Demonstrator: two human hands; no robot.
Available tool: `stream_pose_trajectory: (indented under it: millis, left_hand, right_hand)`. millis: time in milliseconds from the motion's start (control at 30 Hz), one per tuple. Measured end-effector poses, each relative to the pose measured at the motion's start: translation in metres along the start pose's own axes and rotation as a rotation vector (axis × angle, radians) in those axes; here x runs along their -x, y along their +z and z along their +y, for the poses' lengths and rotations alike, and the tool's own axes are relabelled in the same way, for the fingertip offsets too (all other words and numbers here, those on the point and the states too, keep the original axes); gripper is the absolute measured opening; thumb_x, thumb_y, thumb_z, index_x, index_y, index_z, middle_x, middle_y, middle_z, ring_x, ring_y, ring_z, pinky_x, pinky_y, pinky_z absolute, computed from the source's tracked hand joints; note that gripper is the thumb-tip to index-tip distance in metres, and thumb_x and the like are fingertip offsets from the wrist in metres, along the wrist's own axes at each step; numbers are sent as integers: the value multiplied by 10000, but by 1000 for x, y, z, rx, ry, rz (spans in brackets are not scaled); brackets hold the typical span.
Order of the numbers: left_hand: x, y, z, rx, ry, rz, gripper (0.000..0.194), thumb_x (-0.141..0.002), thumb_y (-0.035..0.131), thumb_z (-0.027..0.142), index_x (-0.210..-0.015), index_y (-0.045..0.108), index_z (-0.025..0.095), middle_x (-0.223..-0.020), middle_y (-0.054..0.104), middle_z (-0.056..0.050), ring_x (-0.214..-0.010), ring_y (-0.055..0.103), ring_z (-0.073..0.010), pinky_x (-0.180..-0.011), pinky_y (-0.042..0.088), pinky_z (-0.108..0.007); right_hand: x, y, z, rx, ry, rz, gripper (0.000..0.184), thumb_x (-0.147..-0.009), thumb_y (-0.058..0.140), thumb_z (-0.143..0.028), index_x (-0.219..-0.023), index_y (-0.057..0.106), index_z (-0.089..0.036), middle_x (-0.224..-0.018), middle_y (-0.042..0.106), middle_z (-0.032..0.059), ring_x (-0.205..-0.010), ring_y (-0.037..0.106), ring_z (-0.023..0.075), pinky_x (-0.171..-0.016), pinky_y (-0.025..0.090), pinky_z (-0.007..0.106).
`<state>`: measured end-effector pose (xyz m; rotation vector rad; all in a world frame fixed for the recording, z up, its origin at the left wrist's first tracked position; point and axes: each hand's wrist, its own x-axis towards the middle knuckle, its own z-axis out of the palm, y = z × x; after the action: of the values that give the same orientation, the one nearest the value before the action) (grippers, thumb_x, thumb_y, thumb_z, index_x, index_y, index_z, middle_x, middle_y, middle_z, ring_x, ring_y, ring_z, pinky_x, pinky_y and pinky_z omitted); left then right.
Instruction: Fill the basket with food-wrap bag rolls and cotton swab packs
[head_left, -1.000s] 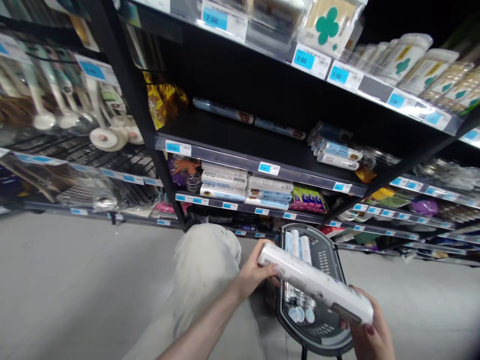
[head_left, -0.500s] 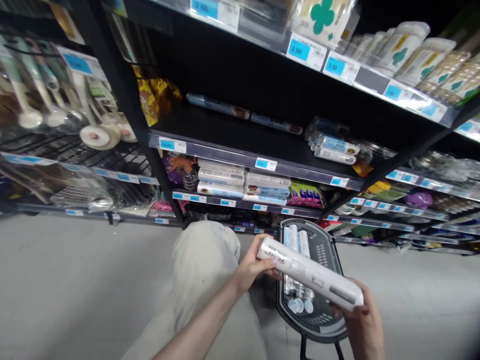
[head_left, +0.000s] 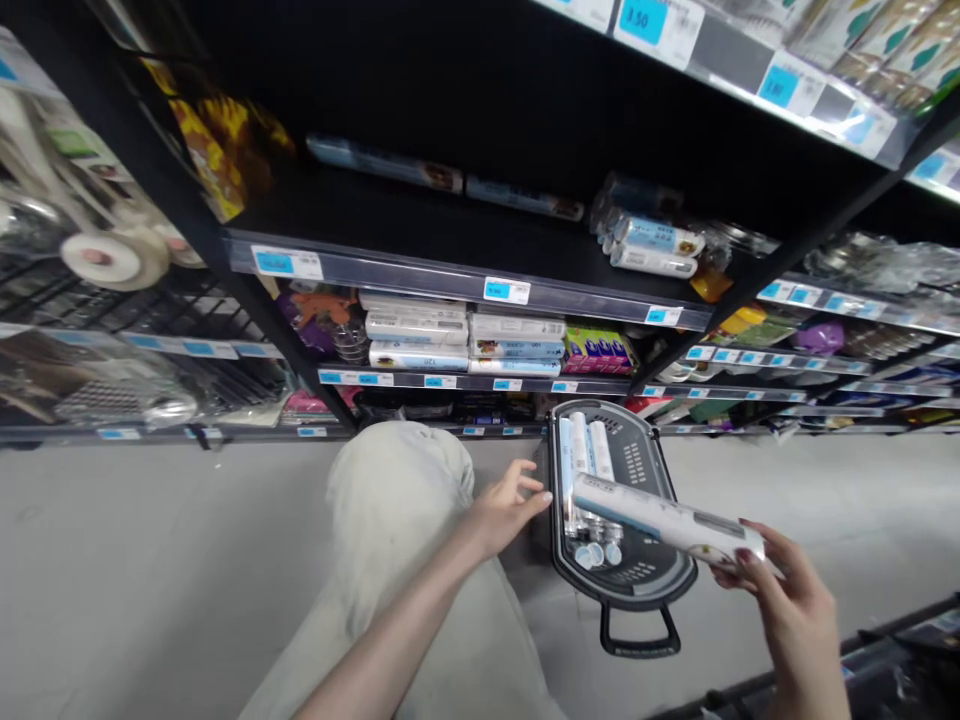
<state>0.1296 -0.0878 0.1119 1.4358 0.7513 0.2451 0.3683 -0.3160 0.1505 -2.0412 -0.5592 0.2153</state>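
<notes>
A long white packaged roll with blue along its side (head_left: 660,518) hangs tilted over the dark shopping basket (head_left: 679,480). Its right end is gripped by my right hand (head_left: 795,585), thumb on top. Free of the roll, my left hand (head_left: 510,505) holds nothing, its fingers apart just left of the basket rim. Inside the basket several thinner white and blue rolls (head_left: 579,450) lie side by side along the left wall, partly hidden under the held roll. The black basket handle (head_left: 639,650) is folded out toward me.
Ahead, a low shelf holds stacked white rolls (head_left: 417,328) and a purple and green box (head_left: 596,350). Above it, the black shelf carries blue rolls (head_left: 525,197) and a bundle of small rolls (head_left: 656,245). My bent knee (head_left: 401,480) is left of the basket. Kitchen utensils (head_left: 112,255) hang at left.
My left hand has let go of the roll's left end. My right hand has moved right with the roll, turning it so that a blue side shows. The view has shifted.
</notes>
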Motion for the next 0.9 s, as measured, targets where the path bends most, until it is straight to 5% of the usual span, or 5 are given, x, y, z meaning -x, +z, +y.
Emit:
stream_pose_trajectory:
  millis: [100, 233, 467, 667, 900]
  left_hand:
    - [2, -1, 3, -194, 40, 62, 334, -808, 497, 399, -1102, 478, 240, -1120, 640, -35, -822, 596, -178, -838, 441, -363]
    - [3, 2, 6, -309, 70, 15, 278, -816, 492, 365, -1059, 514, 231, -1088, 661, -34, -816, 614, -185, -795, 454, -342]
    - [5, 10, 3, -544, 134, -17, 261, -831, 490, 333, -1075, 531, 248, -1088, 663, -43, -846, 629, -219, -777, 460, -359]
    - [6, 9, 2, -607, 130, -52, 281, -841, 480, 346, -1105, 525, 263, -1102, 660, -47, -908, 631, -233, -769, 461, -350]
    - [6, 10, 1, -635, 132, -79, 295, -847, 478, 346, -1120, 521, 245, -1123, 658, -84, -909, 646, -258, -766, 469, -369]
  right_hand:
    - [-15, -10, 27, 505, 78, -15, 553, -619, 618, -622, -1009, 610, -230, -789, 644, 50, -646, 639, 268, -669, 485, 412]
    - [-33, 8, 92, 883, 13, -151, 523, -684, 513, -562, -1042, 585, -188, -806, 634, 100, -812, 627, 312, -741, 463, 408]
    - [-32, 59, 177, 928, 27, -321, 388, -733, 549, -371, -1049, 555, -146, -865, 614, 106, -818, 623, 245, -725, 453, 309]
    - [-13, 86, 209, 950, 42, -338, 307, -752, 532, -259, -1041, 523, -155, -946, 550, 119, -787, 608, 231, -676, 439, 300]
    - [-6, 84, 226, 946, 44, -429, 256, -697, 598, -195, -945, 537, -186, -869, 550, 59, -813, 591, 205, -698, 420, 253]
